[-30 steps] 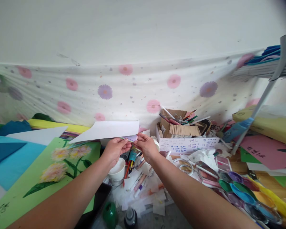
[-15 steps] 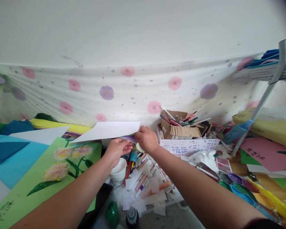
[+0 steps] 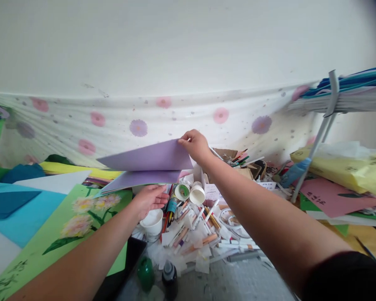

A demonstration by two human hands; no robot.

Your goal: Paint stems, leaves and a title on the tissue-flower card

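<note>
My right hand (image 3: 194,144) pinches the right corner of a lilac paper sheet (image 3: 150,158) and holds it lifted above a stack of paper. Below it lies another lilac sheet (image 3: 141,179). My left hand (image 3: 149,200) rests under that lower sheet's near edge, with its fingers curled against it. Right below my left hand stands a white paper cup (image 3: 152,222).
A green sheet with painted flowers (image 3: 65,228) and blue paper (image 3: 15,209) lie on the left. Pens, markers and two tipped paper cups (image 3: 189,193) clutter the middle, with a green bottle (image 3: 145,274) near me. Cardboard boxes, pink paper (image 3: 335,198) and a shelf post (image 3: 313,146) stand on the right.
My right hand has risen and lifted the top sheet, so its lilac underside shows instead of the white face. My left hand stayed low at the stack's edge. The view tilted slightly.
</note>
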